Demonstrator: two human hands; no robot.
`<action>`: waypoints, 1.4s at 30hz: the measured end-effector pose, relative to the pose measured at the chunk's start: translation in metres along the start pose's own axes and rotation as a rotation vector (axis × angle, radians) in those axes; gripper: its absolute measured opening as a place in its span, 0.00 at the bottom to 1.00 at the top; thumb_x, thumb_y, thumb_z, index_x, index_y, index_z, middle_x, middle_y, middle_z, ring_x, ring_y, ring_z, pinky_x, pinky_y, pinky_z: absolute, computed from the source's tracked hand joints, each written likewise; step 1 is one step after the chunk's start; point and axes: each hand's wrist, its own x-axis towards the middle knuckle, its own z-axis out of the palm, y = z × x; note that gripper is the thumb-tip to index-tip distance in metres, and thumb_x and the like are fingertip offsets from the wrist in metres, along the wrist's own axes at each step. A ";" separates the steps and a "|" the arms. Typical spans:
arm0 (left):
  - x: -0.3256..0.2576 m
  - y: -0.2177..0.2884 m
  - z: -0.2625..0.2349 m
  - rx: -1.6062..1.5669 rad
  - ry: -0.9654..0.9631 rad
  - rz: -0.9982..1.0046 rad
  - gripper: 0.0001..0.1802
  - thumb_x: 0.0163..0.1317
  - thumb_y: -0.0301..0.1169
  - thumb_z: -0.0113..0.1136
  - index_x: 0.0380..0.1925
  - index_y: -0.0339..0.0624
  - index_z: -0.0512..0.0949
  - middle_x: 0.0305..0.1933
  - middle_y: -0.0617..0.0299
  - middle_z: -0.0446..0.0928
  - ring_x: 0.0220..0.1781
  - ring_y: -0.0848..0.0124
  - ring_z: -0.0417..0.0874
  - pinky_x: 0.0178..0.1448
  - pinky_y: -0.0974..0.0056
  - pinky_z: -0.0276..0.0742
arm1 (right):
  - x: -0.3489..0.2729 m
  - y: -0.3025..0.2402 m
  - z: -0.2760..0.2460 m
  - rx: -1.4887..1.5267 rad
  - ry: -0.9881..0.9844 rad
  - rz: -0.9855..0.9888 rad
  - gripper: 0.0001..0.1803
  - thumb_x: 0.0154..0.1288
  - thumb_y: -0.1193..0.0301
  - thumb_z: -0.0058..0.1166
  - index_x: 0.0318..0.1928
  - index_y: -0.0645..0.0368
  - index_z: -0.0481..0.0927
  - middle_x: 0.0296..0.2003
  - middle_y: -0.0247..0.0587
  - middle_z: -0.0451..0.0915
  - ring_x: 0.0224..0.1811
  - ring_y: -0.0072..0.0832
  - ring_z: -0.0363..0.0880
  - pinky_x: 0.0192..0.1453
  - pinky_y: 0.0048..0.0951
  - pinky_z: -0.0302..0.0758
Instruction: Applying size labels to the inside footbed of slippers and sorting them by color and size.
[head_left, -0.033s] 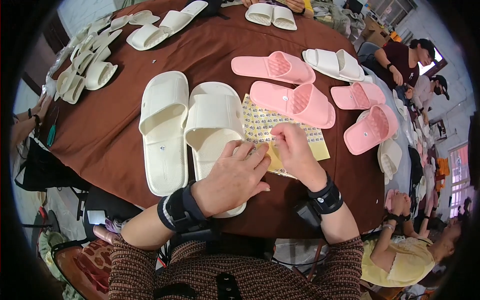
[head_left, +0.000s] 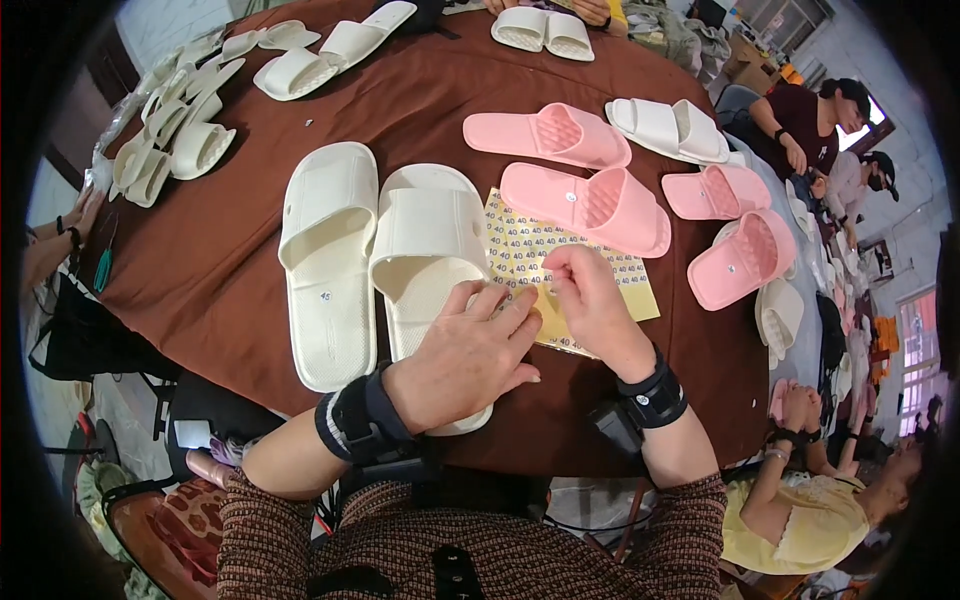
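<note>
My left hand [head_left: 465, 355] lies palm down with its fingers stretched out. It covers the heel part of a large white slipper [head_left: 430, 230], and its fingertips reach the yellow sticker sheet [head_left: 637, 298]. Over that sheet my right hand [head_left: 595, 305] is closed in a pinch of thumb and forefinger; whatever it may hold is too small to make out. A second white slipper [head_left: 328, 250], with a small round sticker on its insole, lies to the left. One pink slipper [head_left: 630, 215], also stickered, rests partly on the sheet's far edge, with another pink slipper [head_left: 590, 140] beyond it.
A brown cloth [head_left: 220, 290] covers the table. Another pink pair [head_left: 745, 250] and a white pair [head_left: 680, 130] lie to the right. Several white slippers [head_left: 200, 150] crowd the far left; more lie at the back. Co-workers' hands show at the left, back and right edges.
</note>
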 end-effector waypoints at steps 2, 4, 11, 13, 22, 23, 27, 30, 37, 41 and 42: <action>-0.002 -0.001 0.001 0.010 0.012 0.001 0.29 0.55 0.46 0.66 0.52 0.40 0.75 0.62 0.55 0.71 0.60 0.58 0.69 0.62 0.52 0.64 | 0.001 -0.002 -0.003 0.131 -0.059 0.148 0.11 0.62 0.83 0.49 0.45 0.61 0.73 0.37 0.46 0.76 0.40 0.44 0.74 0.46 0.41 0.71; 0.000 0.000 0.001 0.004 0.017 0.007 0.29 0.55 0.45 0.66 0.52 0.40 0.75 0.63 0.54 0.71 0.60 0.58 0.69 0.62 0.52 0.64 | -0.001 0.002 -0.004 0.130 -0.059 0.159 0.12 0.61 0.83 0.48 0.45 0.61 0.73 0.37 0.47 0.76 0.39 0.42 0.74 0.45 0.39 0.71; -0.004 -0.002 -0.002 -0.010 0.023 0.011 0.28 0.56 0.44 0.66 0.52 0.39 0.75 0.63 0.54 0.71 0.61 0.57 0.70 0.63 0.51 0.64 | 0.001 -0.008 -0.017 0.412 -0.055 0.306 0.11 0.65 0.84 0.47 0.47 0.63 0.72 0.36 0.35 0.73 0.38 0.23 0.72 0.44 0.24 0.71; -0.005 -0.003 -0.005 -0.070 0.048 0.052 0.26 0.57 0.41 0.66 0.52 0.39 0.75 0.62 0.54 0.71 0.62 0.56 0.71 0.65 0.50 0.64 | 0.004 -0.018 -0.021 0.396 -0.045 0.279 0.11 0.65 0.84 0.47 0.47 0.63 0.72 0.36 0.33 0.72 0.38 0.20 0.71 0.45 0.23 0.71; -0.061 0.007 -0.056 -0.087 0.036 -0.010 0.15 0.57 0.30 0.64 0.43 0.39 0.77 0.48 0.56 0.74 0.53 0.57 0.74 0.61 0.52 0.67 | 0.009 -0.083 -0.019 0.534 -0.142 0.291 0.09 0.66 0.83 0.49 0.45 0.62 0.72 0.37 0.33 0.73 0.41 0.20 0.73 0.48 0.22 0.71; -0.070 0.007 -0.055 -0.104 0.083 -0.053 0.15 0.55 0.29 0.65 0.43 0.38 0.77 0.47 0.56 0.74 0.52 0.57 0.75 0.60 0.53 0.68 | 0.008 -0.087 -0.014 0.508 -0.191 0.275 0.08 0.66 0.83 0.49 0.44 0.62 0.72 0.36 0.34 0.73 0.41 0.20 0.73 0.47 0.22 0.72; -0.100 0.007 -0.043 -0.103 0.244 -0.156 0.17 0.51 0.25 0.68 0.42 0.37 0.77 0.47 0.55 0.75 0.52 0.56 0.76 0.58 0.53 0.70 | 0.011 -0.107 0.008 0.447 -0.294 0.215 0.06 0.65 0.82 0.49 0.41 0.63 0.71 0.34 0.42 0.74 0.37 0.30 0.74 0.43 0.28 0.73; -0.108 0.005 -0.036 -0.099 0.329 -0.204 0.17 0.50 0.24 0.68 0.42 0.37 0.78 0.48 0.55 0.76 0.52 0.56 0.77 0.57 0.53 0.70 | 0.010 -0.113 0.023 0.341 -0.295 0.126 0.06 0.63 0.83 0.49 0.40 0.62 0.71 0.34 0.49 0.75 0.37 0.45 0.75 0.44 0.38 0.73; -0.113 -0.003 -0.022 -0.084 0.398 -0.230 0.15 0.49 0.25 0.66 0.40 0.40 0.78 0.48 0.59 0.76 0.52 0.60 0.77 0.58 0.55 0.70 | 0.007 -0.110 0.043 0.144 -0.298 0.012 0.10 0.60 0.83 0.50 0.41 0.60 0.72 0.34 0.47 0.76 0.40 0.47 0.75 0.45 0.44 0.69; -0.112 -0.003 -0.015 -0.063 0.429 -0.230 0.15 0.49 0.25 0.67 0.39 0.41 0.78 0.47 0.59 0.76 0.52 0.61 0.77 0.58 0.56 0.71 | 0.005 -0.110 0.046 -0.079 -0.266 -0.099 0.11 0.58 0.83 0.50 0.42 0.58 0.72 0.36 0.44 0.76 0.42 0.45 0.73 0.50 0.41 0.65; -0.112 -0.003 -0.015 -0.058 0.432 -0.232 0.16 0.49 0.26 0.67 0.40 0.41 0.78 0.47 0.60 0.76 0.52 0.61 0.77 0.58 0.56 0.71 | 0.004 -0.110 0.047 -0.077 -0.268 -0.097 0.11 0.58 0.83 0.50 0.42 0.58 0.72 0.36 0.44 0.76 0.42 0.45 0.73 0.50 0.41 0.65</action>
